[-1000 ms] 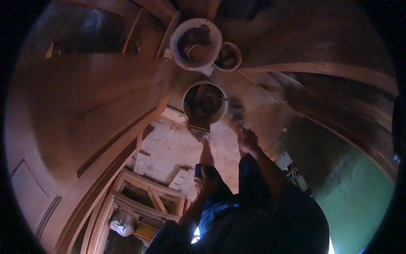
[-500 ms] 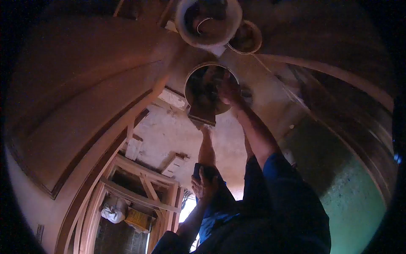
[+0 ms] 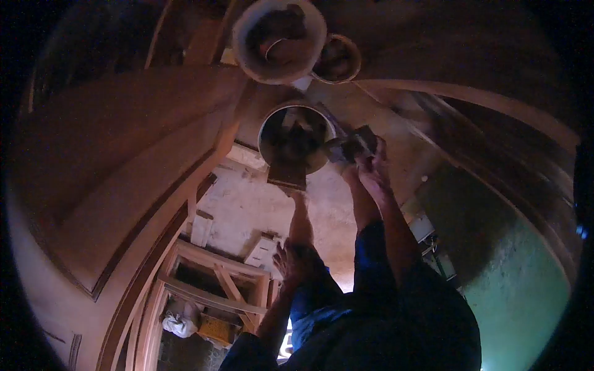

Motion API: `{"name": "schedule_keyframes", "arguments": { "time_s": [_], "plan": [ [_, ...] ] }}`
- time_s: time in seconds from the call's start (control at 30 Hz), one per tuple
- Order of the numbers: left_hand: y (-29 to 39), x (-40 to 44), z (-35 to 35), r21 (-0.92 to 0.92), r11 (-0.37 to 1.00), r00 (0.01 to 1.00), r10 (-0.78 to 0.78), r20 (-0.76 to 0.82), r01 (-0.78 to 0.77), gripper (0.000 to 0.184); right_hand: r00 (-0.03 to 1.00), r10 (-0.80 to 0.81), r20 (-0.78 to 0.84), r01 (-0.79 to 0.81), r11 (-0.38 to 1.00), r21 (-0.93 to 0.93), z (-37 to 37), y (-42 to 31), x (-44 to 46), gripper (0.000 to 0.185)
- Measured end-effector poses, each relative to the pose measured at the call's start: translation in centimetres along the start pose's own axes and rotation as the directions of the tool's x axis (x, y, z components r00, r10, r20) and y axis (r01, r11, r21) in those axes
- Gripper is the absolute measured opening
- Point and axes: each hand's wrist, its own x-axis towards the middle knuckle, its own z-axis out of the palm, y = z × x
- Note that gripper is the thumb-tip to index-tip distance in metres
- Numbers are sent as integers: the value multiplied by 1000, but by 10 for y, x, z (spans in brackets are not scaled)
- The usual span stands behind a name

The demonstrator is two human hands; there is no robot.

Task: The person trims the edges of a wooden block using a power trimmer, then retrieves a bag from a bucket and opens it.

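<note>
A round bucket (image 3: 262,125) with dark contents stands near the middle, in front of my feet. A flat brown piece (image 3: 286,176) lies across its near rim. Just right of that bucket, my right hand (image 3: 373,167) grips a dark blocky object (image 3: 357,143), whose exact kind is too dim to tell. My left hand (image 3: 286,263) rests at my left knee with its fingers apart, holding nothing.
Beyond the bucket stand a large pale bucket (image 3: 240,59) and a smaller container (image 3: 356,62). Wooden panels (image 3: 142,161) rise on the left. Wooden frames (image 3: 213,263), a white bag (image 3: 179,326) and a yellow item (image 3: 215,331) are at lower left. A green wall (image 3: 526,297) is at right.
My right hand went to the middle bucket and came back to its right, now with the dark object in it. My left hand stays by the knee, its fingers more spread. The view has shifted.
</note>
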Motion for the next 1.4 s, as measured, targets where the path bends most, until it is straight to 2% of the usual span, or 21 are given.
{"name": "schedule_keyframes", "arguments": {
  "time_s": [0.03,0.13,0.17,0.23,0.27,0.33,0.4,0.43,0.5,0.53,0.6,0.67,0.73,0.83,0.93,1.0,1.13,1.17,1.27,1.33,1.4],
  "plan": [
    [-7,24,5,31,991,978,132,-164,-129,91,999,-38,-38,36,998,-58,-8,32,-1,56],
    [29,126,-35,-68,886,801,380,-462,-459,72,973,-138,-184,105,978,-178,-46,37,6,61],
    [53,158,-56,-183,830,800,411,-436,-527,66,958,-168,-233,121,971,-205,-56,33,8,64],
    [107,209,-94,-203,764,749,478,-459,-612,61,972,-135,-192,95,974,-205,-60,44,29,56],
    [131,226,-106,-106,764,699,514,-497,-637,61,978,-117,-171,81,975,-206,-62,50,41,52],
    [175,262,-129,1,749,604,536,-590,-663,65,975,-206,-87,178,950,-258,-57,56,65,42],
    [187,308,-120,36,827,670,479,-567,-561,69,992,-129,-15,120,957,-265,-47,57,83,42],
    [190,327,-115,56,861,699,448,-557,-506,71,1000,-14,10,16,967,-253,-42,51,92,46],
    [205,349,-113,-79,902,787,325,-525,-425,72,998,33,54,-26,990,-135,-25,68,110,51],
    [210,357,-109,-144,915,826,261,-499,-376,72,997,-35,63,37,999,-23,-14,91,118,53],
    [197,380,-93,-141,883,782,311,-540,-449,70,998,-9,55,15,994,-111,-1,114,134,55],
    [185,381,-86,-92,895,760,312,-570,-436,67,988,155,14,-131,874,-468,15,130,151,56],
    [179,358,-99,-10,933,746,281,-603,-360,60,996,80,46,-49,878,-476,26,139,159,57],
    [164,320,-106,-19,875,664,353,-659,-484,51,992,-27,127,80,898,-434,20,136,166,59],
    [146,308,-93,-33,779,521,385,-762,-626,42,991,-53,127,106,881,-461,23,197,192,59],
    [148,305,-89,-234,698,579,310,-754,-677,42,993,-37,112,93,833,-546,23,218,205,55],
    [135,321,-76,-331,643,633,315,-708,-690,37,998,68,11,-38,667,-744,21,212,218,38],
    [135,319,-80,-300,631,597,331,-731,-716,36,998,67,-1,-43,638,-769,21,210,218,33],
    [137,311,-85,-269,594,542,345,-766,-758,33,999,-12,52,49,593,-803,21,104,174,22],
    [131,304,-78,-341,587,592,309,-745,-735,33,977,-169,128,211,760,-614,25,60,135,20],
    [123,300,-69,-374,621,639,278,-717,-689,33,967,-182,177,247,835,-491,51,46,108,29]
  ]
}}
